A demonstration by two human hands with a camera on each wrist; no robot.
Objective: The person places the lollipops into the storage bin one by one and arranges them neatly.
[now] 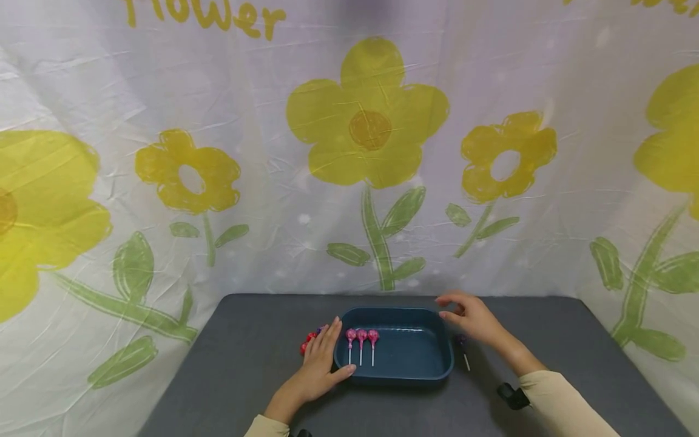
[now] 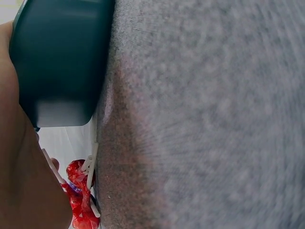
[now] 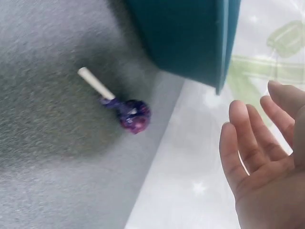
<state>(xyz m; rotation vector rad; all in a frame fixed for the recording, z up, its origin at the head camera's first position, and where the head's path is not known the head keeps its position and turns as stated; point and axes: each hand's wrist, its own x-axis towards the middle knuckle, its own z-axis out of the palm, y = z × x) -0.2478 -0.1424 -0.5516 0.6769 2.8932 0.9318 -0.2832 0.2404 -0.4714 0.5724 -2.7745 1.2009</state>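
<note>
Tray [image 1: 409, 349] holds 3 pink lollipops [image 1: 361, 335]; L hand [image 1: 321, 365] touches its edge, fingers straight. R hand [image 1: 474, 317] is relaxed, w/o anything. Purple lollipop [image 3: 135, 116] lies just beside tray: prob. best pinched by stick [image 3: 96, 83].

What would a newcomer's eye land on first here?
Probably the large central yellow flower on the backdrop behind the table. Next, the blue tray, with three pink lollipops lined up toward its left end and the left hand against its left side. Then a lone purple lollipop lying on the table to the tray's right, near the right hand.
</note>
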